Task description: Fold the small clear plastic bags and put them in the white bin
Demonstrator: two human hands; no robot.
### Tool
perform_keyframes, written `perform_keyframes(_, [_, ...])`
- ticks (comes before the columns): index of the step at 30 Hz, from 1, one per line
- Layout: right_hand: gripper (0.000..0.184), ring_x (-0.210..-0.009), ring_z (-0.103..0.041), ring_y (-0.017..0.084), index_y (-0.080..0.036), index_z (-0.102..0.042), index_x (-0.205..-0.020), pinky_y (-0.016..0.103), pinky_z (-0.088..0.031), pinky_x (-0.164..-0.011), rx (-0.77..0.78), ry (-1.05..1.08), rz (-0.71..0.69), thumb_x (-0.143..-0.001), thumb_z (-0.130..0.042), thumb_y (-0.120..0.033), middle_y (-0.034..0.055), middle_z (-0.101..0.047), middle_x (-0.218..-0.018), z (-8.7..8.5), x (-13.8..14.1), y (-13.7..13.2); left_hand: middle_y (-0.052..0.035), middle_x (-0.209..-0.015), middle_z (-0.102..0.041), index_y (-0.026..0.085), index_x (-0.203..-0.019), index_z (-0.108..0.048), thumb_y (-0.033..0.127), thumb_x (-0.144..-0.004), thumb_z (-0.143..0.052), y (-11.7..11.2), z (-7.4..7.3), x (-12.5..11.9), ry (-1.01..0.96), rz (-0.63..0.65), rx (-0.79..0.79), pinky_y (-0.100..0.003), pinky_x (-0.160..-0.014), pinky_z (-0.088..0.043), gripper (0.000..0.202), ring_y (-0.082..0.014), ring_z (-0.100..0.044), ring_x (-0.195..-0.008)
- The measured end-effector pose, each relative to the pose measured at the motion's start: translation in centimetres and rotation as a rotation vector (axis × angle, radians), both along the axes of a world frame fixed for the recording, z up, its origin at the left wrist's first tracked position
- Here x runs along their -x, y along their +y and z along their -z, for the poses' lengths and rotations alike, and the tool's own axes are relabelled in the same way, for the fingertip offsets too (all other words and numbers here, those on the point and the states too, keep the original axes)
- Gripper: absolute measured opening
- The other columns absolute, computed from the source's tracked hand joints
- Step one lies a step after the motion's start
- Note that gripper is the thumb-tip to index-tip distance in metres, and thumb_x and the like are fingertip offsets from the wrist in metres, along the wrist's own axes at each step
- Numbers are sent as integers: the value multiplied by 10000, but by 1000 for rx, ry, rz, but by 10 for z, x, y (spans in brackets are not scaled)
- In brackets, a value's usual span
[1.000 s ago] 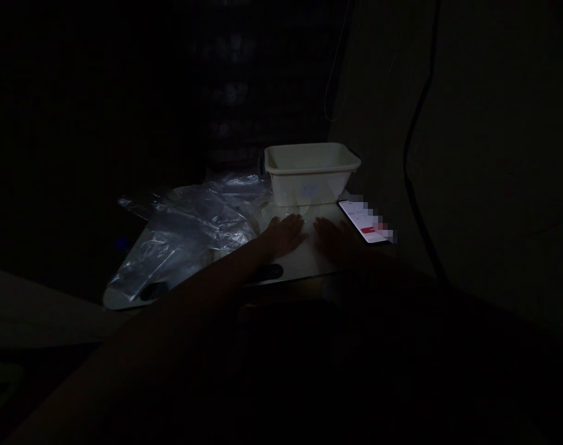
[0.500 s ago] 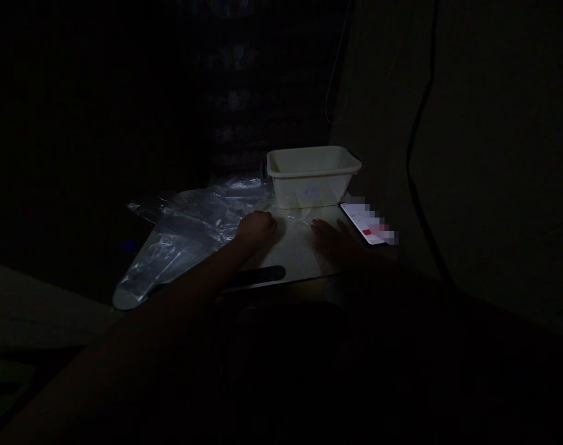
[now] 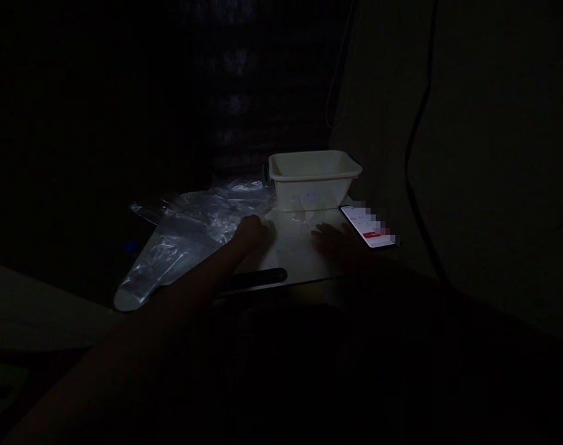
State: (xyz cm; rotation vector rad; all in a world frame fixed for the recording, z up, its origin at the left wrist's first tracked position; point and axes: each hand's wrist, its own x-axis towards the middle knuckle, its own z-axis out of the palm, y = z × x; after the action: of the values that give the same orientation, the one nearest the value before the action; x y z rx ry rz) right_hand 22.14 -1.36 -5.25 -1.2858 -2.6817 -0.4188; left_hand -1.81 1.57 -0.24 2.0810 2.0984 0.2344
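My left hand (image 3: 250, 232) is closed at the right edge of a heap of clear plastic bags (image 3: 188, 228). What its fingers hold, if anything, is hidden in the dark. My right hand (image 3: 333, 240) lies low over the right side of the small white table (image 3: 290, 247), its fingers stretched out and apart. Behind both hands stands a white plastic tub (image 3: 311, 193) with dark handles. Faint glints of clear film show on the tabletop just in front of the tub.
A phone (image 3: 368, 230) with a lit screen lies at the table's right edge, close to my right hand. The table has a dark slot (image 3: 258, 278) along its front edge. A dark cable (image 3: 413, 142) hangs on the right wall. Most of the room is very dark.
My left hand has slid a little to the left, toward the bags. My right hand stays spread in nearly the same place. The view has shifted slightly.
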Motion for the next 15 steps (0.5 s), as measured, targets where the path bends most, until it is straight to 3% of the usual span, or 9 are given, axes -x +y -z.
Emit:
perform_keyframes(3, [412, -1200, -288, 229, -245, -387, -1207, 537, -227, -916, -4, 20, 3, -843, -203, -305, 69, -395, -1275, -5, 7, -3, -160, -902, -612, 81, -895, -593, 363, -739, -407, -2, -1, -3, 69, -3, 28, -248, -617, -434, 372, -249, -577, -853])
perform_keyframes(8, [416, -1215, -255, 233, -260, -351, -1229, 531, -199, -932, -5, 33, -31, -846, -198, -317, 61, -400, -1271, -9, 12, -4, -138, -873, -627, 124, -921, -589, 493, -706, -409, 1, 0, -11, -1, -125, 67, -264, -598, -440, 463, -244, -584, -833])
perform_keyframes(13, [429, -1204, -279, 227, -219, -362, -1223, 516, -204, -936, -14, 78, 18, -844, -197, -332, 92, -382, -1281, -4, 10, 4, -106, -830, -640, 122, -796, -618, 309, -702, -468, 11, 0, -15, -77, -33, 21, -227, -616, -434, 258, -208, -591, -804])
perform_keyframes(15, [420, -1196, -295, 222, -224, -372, -1212, 509, -222, -929, -5, 88, 35, -839, -219, -342, 90, -390, -1276, -4, 10, 6, -92, -792, -641, 113, -838, -594, 274, -716, -460, 12, 2, -16, -181, -48, -5, -217, -610, -438, 242, -178, -599, -752])
